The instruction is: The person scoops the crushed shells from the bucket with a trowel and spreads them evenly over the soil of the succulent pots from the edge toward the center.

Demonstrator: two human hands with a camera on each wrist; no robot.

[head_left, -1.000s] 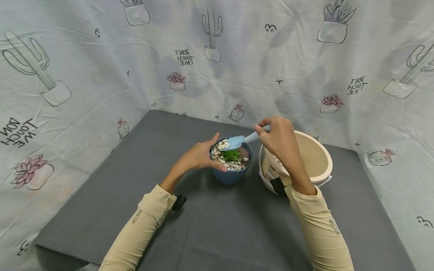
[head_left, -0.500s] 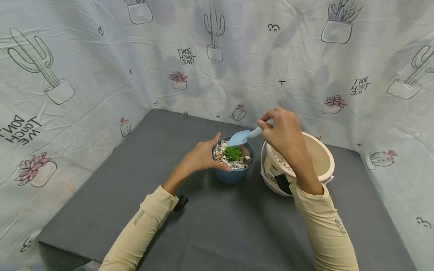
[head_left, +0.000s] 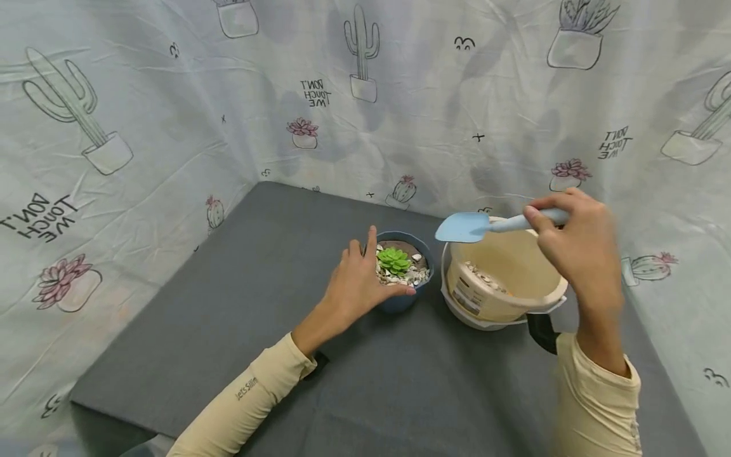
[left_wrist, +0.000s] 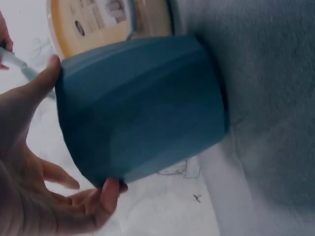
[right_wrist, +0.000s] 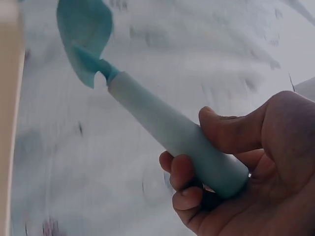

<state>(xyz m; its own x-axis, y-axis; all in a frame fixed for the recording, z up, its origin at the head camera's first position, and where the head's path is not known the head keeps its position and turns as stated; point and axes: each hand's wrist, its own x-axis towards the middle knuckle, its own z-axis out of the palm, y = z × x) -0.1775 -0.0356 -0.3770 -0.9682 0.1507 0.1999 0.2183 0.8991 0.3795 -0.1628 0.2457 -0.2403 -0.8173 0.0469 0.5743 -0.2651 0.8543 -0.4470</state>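
Observation:
A blue flower pot (head_left: pixel 396 303) stands upright on the table, holding a green succulent (head_left: pixel 394 261) among white pebbles (head_left: pixel 421 276) and brown soil. My left hand (head_left: pixel 358 284) holds its rim from the left, thumb along the near side; the left wrist view shows a finger bent against the rim (left_wrist: pixel 110 194). To the right, my right hand (head_left: pixel 582 247) grips the handle of a light-blue trowel (head_left: pixel 464 227). Its blade is up in the air between the pot and the cream bucket (head_left: pixel 485 304), and looks bare. Some pebbles (head_left: pixel 484 277) lie inside the bucket.
The bucket stands just right of the pot, with a white carrying handle (head_left: pixel 457 312) hanging round it. Under both is a grey-covered table (head_left: pixel 320 254). A cactus-printed curtain (head_left: pixel 422 95) closes off the back and sides.
The trowel has lifted off the pot and moved right, towards the bucket, with my right hand. The pebbles on its blade are gone. My left hand has shifted slightly nearer on the rim.

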